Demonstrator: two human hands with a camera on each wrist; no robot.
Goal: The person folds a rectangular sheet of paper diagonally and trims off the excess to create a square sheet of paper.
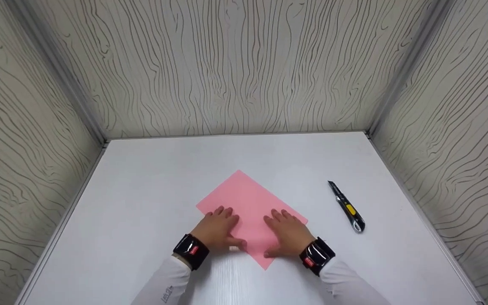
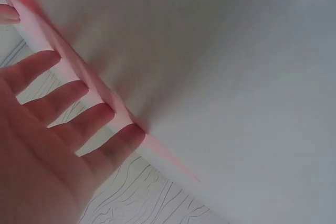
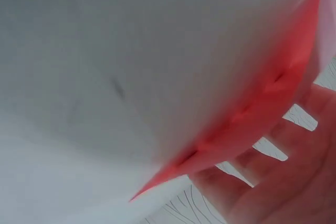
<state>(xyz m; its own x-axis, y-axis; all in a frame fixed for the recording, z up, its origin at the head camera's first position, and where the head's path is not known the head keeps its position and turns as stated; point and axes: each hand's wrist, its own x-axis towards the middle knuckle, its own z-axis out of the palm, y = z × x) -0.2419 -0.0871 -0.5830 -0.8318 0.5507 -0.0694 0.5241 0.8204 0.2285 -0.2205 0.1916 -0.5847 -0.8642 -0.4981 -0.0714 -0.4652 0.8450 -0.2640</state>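
A pink sheet of paper (image 1: 248, 199) lies on the white table, turned so that one corner points toward the person. My left hand (image 1: 217, 228) rests on its left part with the fingers spread. On the right part lies my right hand (image 1: 288, 233), its fingers also spread and touching the sheet. In the left wrist view, straight fingertips (image 2: 126, 135) meet the paper's edge. The right wrist view shows the sheet's edge (image 3: 252, 114) bowed up slightly off the table, with the right hand (image 3: 294, 171) against it. Neither hand grips anything.
A black and yellow utility knife (image 1: 347, 207) lies on the table to the right of the paper. The white table (image 1: 151, 169) is bounded by wood-grain patterned panels (image 1: 227, 67) at the back and both sides. Each wrist wears a black strap (image 1: 191, 250).
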